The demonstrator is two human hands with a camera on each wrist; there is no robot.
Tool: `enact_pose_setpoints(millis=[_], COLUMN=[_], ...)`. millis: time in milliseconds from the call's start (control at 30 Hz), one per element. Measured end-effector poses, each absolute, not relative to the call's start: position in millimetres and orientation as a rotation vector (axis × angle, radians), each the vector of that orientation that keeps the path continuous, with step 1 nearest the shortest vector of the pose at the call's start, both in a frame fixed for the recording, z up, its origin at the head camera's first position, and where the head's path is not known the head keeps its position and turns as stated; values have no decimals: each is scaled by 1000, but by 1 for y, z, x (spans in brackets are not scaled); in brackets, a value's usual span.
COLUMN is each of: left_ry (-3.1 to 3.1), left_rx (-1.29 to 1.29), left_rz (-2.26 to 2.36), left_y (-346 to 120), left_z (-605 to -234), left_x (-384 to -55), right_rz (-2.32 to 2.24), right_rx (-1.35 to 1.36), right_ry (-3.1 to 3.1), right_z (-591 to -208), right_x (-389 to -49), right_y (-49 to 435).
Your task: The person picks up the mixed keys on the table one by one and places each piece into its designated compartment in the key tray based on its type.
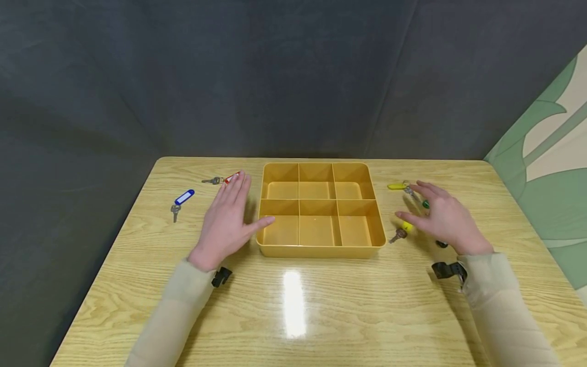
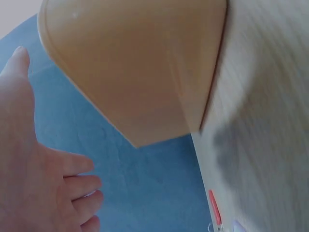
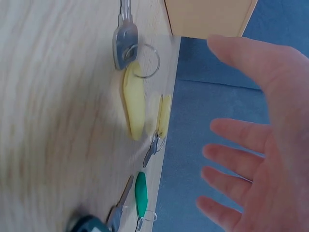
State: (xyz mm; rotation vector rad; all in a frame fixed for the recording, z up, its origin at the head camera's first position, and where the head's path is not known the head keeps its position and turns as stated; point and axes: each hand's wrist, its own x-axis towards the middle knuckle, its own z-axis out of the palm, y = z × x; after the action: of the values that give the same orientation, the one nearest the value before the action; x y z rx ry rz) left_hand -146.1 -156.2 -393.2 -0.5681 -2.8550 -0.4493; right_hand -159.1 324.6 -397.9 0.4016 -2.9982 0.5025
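Observation:
My left hand (image 1: 228, 219) is held by the left side of a mustard-yellow tray (image 1: 321, 252), fingers straight, its thumb overlapping the tray's rim in the head view. Beyond its fingertips, a key with a red tag (image 1: 232, 178) is partly covered. To the right of the tray, my right hand (image 1: 448, 218) hovers over several tagged keys, thumb and fingers spread and holding nothing. Below its thumb is a yellow tag (image 3: 135, 101) with a key (image 3: 125, 43) on a ring. Another yellow tag (image 1: 396, 186) and a green tag (image 3: 141, 193) lie near its fingers.
Farther left, a key with a blue tag (image 1: 185, 197) lies on the wooden table (image 1: 348, 316). Dividers split the tray into two rows of compartments. A dark tag (image 3: 89, 224) lies near the right hand. A dark cloth (image 1: 293, 81) stands behind the table.

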Motion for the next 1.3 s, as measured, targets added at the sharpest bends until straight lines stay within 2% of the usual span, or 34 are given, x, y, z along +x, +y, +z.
enact_pose_setpoints(millis=[1033,1300], left_ry=[-2932,-2967], left_rx=[-622,-625], left_rz=[-354,-340], left_y=[-130,-123], left_z=[-404,-407], left_x=[-112,-108], right_rz=[600,577], right_rx=[483,585], right_ry=[-3048,-3068], right_z=[-394,-397], right_x=[-145,-143], right_y=[314,309])
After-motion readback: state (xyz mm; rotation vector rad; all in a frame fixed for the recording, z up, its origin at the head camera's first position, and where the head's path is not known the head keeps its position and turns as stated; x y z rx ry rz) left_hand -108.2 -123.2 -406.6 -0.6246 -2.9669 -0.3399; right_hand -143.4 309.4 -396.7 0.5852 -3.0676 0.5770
